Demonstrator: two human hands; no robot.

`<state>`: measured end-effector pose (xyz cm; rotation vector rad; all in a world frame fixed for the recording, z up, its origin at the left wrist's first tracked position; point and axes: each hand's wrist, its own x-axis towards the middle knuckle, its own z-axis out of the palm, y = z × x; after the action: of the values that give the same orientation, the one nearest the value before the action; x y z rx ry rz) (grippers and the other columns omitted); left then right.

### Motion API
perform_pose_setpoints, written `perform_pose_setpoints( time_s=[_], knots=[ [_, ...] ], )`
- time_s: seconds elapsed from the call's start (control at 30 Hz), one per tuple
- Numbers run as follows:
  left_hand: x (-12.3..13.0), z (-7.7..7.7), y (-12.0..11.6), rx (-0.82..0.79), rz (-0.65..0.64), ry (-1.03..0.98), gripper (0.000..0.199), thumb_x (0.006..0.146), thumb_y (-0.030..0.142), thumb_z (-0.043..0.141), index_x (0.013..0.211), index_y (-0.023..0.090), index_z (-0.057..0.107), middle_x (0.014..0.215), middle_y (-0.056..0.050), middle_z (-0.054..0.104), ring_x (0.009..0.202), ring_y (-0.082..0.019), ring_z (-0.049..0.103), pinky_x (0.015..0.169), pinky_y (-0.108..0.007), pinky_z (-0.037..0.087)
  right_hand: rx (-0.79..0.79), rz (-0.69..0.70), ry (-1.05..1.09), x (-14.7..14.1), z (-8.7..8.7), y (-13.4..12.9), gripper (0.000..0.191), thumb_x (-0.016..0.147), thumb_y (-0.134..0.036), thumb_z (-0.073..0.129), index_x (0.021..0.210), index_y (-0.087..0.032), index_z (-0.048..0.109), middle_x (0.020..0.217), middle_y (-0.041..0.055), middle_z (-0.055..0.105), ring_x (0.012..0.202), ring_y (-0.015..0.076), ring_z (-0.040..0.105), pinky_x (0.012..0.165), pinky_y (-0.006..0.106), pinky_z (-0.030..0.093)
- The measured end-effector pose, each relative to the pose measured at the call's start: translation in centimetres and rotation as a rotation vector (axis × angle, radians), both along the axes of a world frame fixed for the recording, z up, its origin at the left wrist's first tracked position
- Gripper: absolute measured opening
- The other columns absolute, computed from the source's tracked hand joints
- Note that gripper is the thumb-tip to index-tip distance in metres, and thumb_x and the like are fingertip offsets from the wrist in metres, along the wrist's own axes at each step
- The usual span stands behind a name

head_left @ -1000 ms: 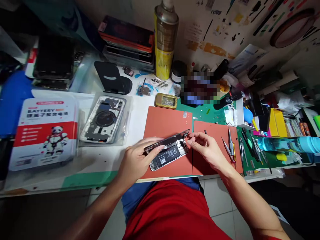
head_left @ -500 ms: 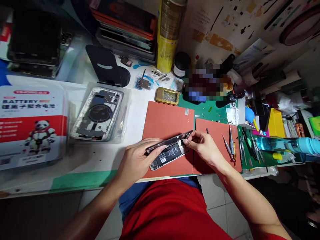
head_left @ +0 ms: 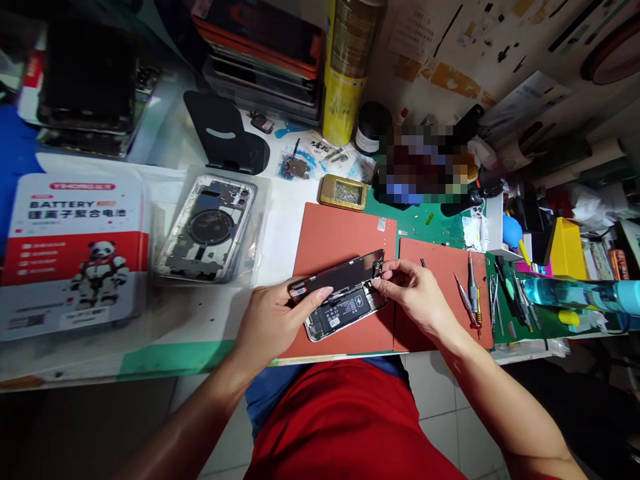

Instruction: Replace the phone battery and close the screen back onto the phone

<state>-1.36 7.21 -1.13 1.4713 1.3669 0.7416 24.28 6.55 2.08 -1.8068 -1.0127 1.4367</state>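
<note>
Phone (head_left: 345, 297) sits opened over the left red mat (head_left: 345, 230), near side; the left hand (head_left: 273, 320) clasps the left end of its raised screen panel (head_left: 345, 272); the right hand (head_left: 413, 293) touches the phone's right end, whether gripping anything I cannot tell; the screen panel shows more inner face than moments ago, so the battery (head_left: 345, 312) seems easier to reach

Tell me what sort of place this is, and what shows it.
Probably a phone repair bench: an opened phone with its battery exposed, screwdrivers on a reddish mat, and a phone housing with its inside showing.
</note>
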Motion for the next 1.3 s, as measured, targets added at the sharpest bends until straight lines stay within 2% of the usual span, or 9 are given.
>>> perform_pose_setpoints(
  time_s=[0.1, 0.23, 0.33, 0.4, 0.53, 0.7, 1.0, 1.3],
  knots=[
    [0.1, -0.1, 0.1, -0.001, 0.018, 0.016, 0.030, 0.094, 0.050, 0.073, 0.098, 0.024, 0.086, 0.091, -0.001, 0.088, 0.078, -0.025, 0.083, 0.063, -0.029, 0.064, -0.008, 0.006, -0.011, 0.0, -0.1, 0.1, 0.044, 0.070, -0.055, 0.090, 0.089, -0.022, 0.068, 0.088, -0.0004, 0.060, 0.075, 0.0163, 0.056, 0.071, 0.035, 0.051],
    [0.3, -0.6, -0.1, 0.106, 0.021, 0.039, 0.027, 0.094, 0.049, 0.075, 0.102, 0.026, 0.085, 0.107, -0.004, 0.088, 0.094, -0.025, 0.084, 0.086, -0.035, 0.069, -0.010, 0.028, -0.053, 0.1, -0.4, 0.0, 0.044, 0.072, -0.057, 0.088, 0.087, -0.024, 0.063, 0.086, -0.0004, 0.060, 0.075, 0.0174, 0.057, 0.072, 0.035, 0.053],
    [0.3, -0.8, -0.2, 0.188, -0.023, 0.047, 0.022, 0.098, 0.046, 0.072, 0.100, 0.028, 0.085, 0.110, -0.004, 0.087, 0.106, -0.026, 0.083, 0.097, -0.038, 0.067, 0.004, 0.045, -0.112, 0.1, -0.7, -0.2, 0.040, 0.075, -0.055, 0.085, 0.084, -0.025, 0.060, 0.080, -0.0011, 0.059, 0.073, 0.0180, 0.057, 0.071, 0.036, 0.054],
    [0.3, -0.7, -0.3, 0.206, -0.031, 0.044, 0.021, 0.099, 0.044, 0.071, 0.103, 0.028, 0.085, 0.107, -0.003, 0.087, 0.102, -0.025, 0.083, 0.096, -0.036, 0.067, 0.025, 0.047, -0.144, 0.0, -0.9, -0.3, 0.036, 0.078, -0.051, 0.084, 0.084, -0.025, 0.060, 0.079, -0.0010, 0.060, 0.072, 0.0182, 0.057, 0.070, 0.036, 0.053],
    [0.2, -0.4, -0.4, 0.204, -0.049, 0.032, 0.018, 0.101, 0.041, 0.071, 0.102, 0.027, 0.083, 0.096, 0.000, 0.086, 0.080, -0.019, 0.080, 0.084, -0.030, 0.067, 0.064, 0.035, -0.178, -0.3, -1.2, -0.4, 0.031, 0.080, -0.046, 0.083, 0.086, -0.025, 0.062, 0.081, -0.0002, 0.062, 0.074, 0.0182, 0.057, 0.068, 0.034, 0.050],
    [0.2, -0.3, -0.4, 0.215, -0.045, 0.058, 0.018, 0.101, 0.041, 0.070, 0.100, 0.028, 0.083, 0.089, 0.002, 0.085, 0.070, -0.016, 0.076, 0.074, -0.028, 0.063, 0.077, 0.023, -0.227, -0.6, -1.1, -0.2, 0.029, 0.080, -0.044, 0.082, 0.086, -0.024, 0.062, 0.083, 0.0006, 0.064, 0.073, 0.0172, 0.054, 0.065, 0.033, 0.045],
    [0.3, 0.1, -0.3, 0.198, -0.033, 0.020, 0.018, 0.101, 0.040, 0.070, 0.092, 0.031, 0.082, 0.082, 0.004, 0.084, 0.066, -0.017, 0.075, 0.071, -0.028, 0.063, 0.085, 0.044, -0.291, -1.0, -0.8, 0.2, 0.027, 0.080, -0.044, 0.079, 0.084, -0.025, 0.061, 0.081, 0.0007, 0.063, 0.071, 0.0167, 0.053, 0.065, 0.033, 0.043],
    [0.4, 0.2, -0.4, 0.148, -0.013, 0.008, 0.019, 0.100, 0.042, 0.070, 0.093, 0.032, 0.084, 0.077, 0.003, 0.082, 0.066, -0.019, 0.076, 0.072, -0.032, 0.064, 0.070, 0.058, -0.343, -1.2, -0.7, 0.3, 0.025, 0.080, -0.041, 0.079, 0.082, -0.025, 0.060, 0.082, 0.0008, 0.063, 0.071, 0.0167, 0.053, 0.065, 0.034, 0.043]
  ],
)
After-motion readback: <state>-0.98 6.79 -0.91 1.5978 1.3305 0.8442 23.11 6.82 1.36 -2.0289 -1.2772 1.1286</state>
